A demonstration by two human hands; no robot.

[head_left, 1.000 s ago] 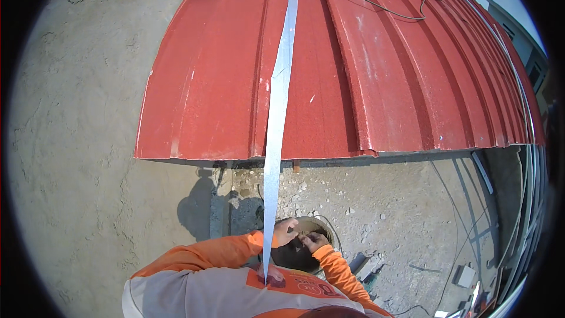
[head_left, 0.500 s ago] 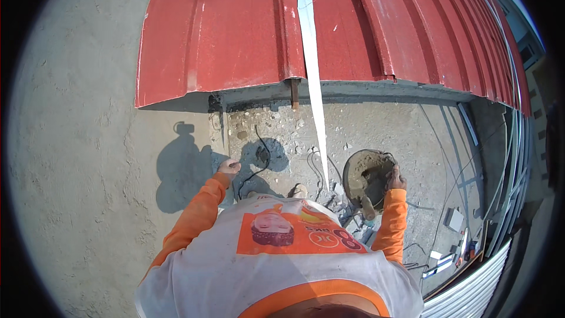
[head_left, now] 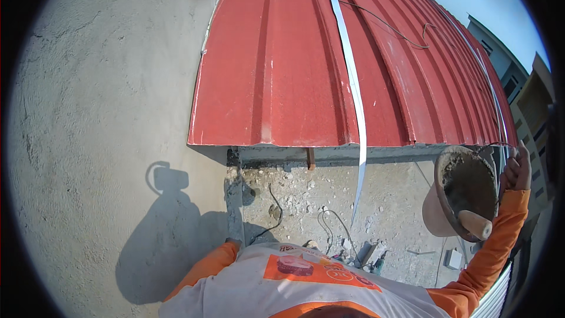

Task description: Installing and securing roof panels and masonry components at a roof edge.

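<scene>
My right hand (head_left: 518, 168) is closed on the wire handle of a mortar-crusted bucket (head_left: 435, 209), lifted at the right below the roof edge. A tool with a pale wooden handle (head_left: 474, 224) lies in the bucket, its far part hard to make out. My left hand (head_left: 234, 241) is low, beside a rough concrete edge (head_left: 233, 209), mostly hidden by my arm and shirt; I cannot see whether it grips anything. A long pale strip (head_left: 351, 73) runs down over the red ribbed roofing sheets (head_left: 294, 65) toward the rubble-strewn floor.
A plastered concrete surface (head_left: 94, 112) fills the left side. Cables (head_left: 276, 212) and tools (head_left: 374, 259) lie among rubble below. A pale block (head_left: 452, 259) and metal lengths (head_left: 491, 297) are at the lower right. Buildings (head_left: 509, 79) stand beyond the roof at the far right.
My right hand has raised the bucket from the floor up and to the right. My left hand, earlier in the bucket, has moved down and left to the concrete edge.
</scene>
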